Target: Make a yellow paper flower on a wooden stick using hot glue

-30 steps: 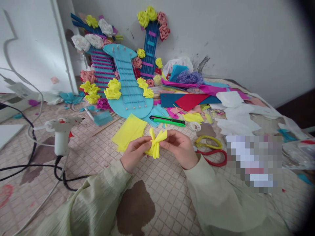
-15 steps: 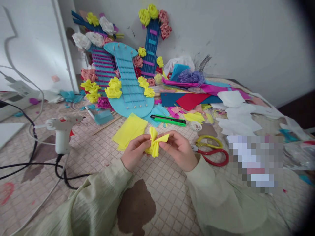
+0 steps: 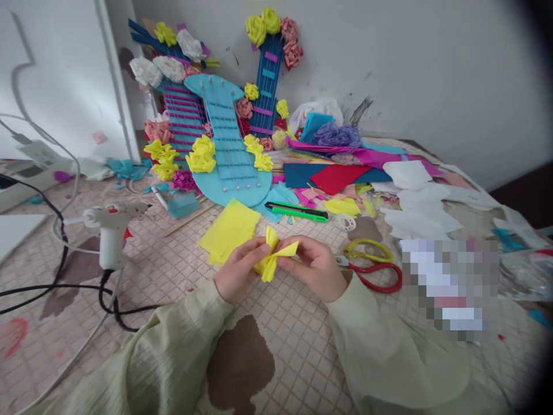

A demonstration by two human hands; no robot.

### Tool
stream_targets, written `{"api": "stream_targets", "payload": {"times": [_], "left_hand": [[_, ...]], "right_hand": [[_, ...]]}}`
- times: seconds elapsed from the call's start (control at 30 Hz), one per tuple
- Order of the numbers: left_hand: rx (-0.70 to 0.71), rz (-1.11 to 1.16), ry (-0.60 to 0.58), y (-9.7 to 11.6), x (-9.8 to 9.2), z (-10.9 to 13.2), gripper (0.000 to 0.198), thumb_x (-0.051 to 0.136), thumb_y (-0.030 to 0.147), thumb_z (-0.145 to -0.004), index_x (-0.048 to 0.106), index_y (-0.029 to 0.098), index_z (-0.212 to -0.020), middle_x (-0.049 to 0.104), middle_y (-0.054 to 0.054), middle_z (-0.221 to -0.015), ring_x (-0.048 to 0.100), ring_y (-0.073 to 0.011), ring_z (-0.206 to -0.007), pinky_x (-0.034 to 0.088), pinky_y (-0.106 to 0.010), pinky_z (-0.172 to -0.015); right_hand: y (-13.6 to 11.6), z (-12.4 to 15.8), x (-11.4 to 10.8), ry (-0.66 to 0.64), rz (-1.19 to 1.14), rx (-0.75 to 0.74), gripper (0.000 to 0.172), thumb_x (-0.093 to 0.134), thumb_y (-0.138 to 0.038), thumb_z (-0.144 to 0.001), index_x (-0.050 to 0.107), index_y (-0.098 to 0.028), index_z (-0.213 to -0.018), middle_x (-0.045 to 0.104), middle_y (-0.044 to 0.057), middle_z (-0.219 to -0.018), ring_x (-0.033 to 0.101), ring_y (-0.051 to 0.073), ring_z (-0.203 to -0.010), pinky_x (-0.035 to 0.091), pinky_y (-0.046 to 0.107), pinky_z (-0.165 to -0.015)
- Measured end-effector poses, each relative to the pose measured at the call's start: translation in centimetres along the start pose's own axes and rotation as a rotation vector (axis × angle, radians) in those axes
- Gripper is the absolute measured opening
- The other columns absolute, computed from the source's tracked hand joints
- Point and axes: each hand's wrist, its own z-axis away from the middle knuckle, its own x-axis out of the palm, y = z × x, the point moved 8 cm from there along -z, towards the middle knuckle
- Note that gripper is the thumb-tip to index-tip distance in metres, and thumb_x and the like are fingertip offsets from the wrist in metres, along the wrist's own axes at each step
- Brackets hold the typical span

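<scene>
Between my two hands is a yellow paper flower (image 3: 269, 266), gathered at its middle with folded petals sticking out. My left hand (image 3: 242, 264) pinches it from the left, thumb on top. From the right, my right hand (image 3: 314, 266) grips a petal between thumb and fingers; some fingertips are hidden behind the paper. Just beyond the left hand lies a stack of yellow paper sheets (image 3: 231, 229). A green box cutter (image 3: 297, 211) rests on the table past the flower. Scissors (image 3: 375, 275) with red and yellow handles lie to the right of my right hand.
A white glue gun (image 3: 111, 236) stands at left among black cables (image 3: 110, 305). Blue paper guitars (image 3: 224, 144) with paper flowers lean at the back by the wall. Coloured paper sheets (image 3: 337, 177) and white scraps (image 3: 421, 210) cover the back right.
Both hands stay in nearly the same place. The left thumb has shifted over the flower, and its lower petals have tilted and spread a little. The view has moved slightly.
</scene>
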Motion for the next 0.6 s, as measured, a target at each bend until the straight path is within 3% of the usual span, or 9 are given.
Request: {"api": "stream_targets", "payload": {"times": [0.13,0.5,0.6], "left_hand": [[0.002,-0.058,-0.031,0.0,0.3,0.1,0.021,0.06,0.029,-0.067,0.061,0.014,-0.082,0.056,0.001,-0.061,0.048,-0.0077,-0.052,0.037,-0.02,-0.05],[-0.028,0.072,0.142,-0.6,-0.7,0.3,0.016,0.059,0.026,-0.065,0.058,0.014,-0.075,0.055,0.002,-0.063,0.05,-0.0093,-0.053,0.04,-0.022,-0.049],[-0.038,0.027,0.102,-0.3,-0.8,0.3,0.012,0.059,0.023,-0.063,0.056,0.014,-0.071,0.053,0.002,-0.06,0.048,-0.0075,-0.051,0.036,-0.019,-0.046]], "right_hand": [[0.1,0.1,0.4,-0.025,-0.006,0.001,0.01,0.062,-0.016,-0.067,0.056,-0.018,-0.075,0.057,0.001,-0.073,0.054,0.014,-0.076,0.044,0.03,-0.07],[-0.4,0.0,0.4,-0.034,-0.002,-0.059,0.006,0.06,-0.015,-0.068,0.056,-0.017,-0.073,0.058,0.003,-0.078,0.055,0.015,-0.079,0.044,0.033,-0.074],[-0.2,-0.1,0.4,-0.061,-0.038,-0.012,0.006,0.06,-0.017,-0.069,0.056,-0.017,-0.074,0.058,0.003,-0.078,0.055,0.014,-0.077,0.045,0.032,-0.073]]}}
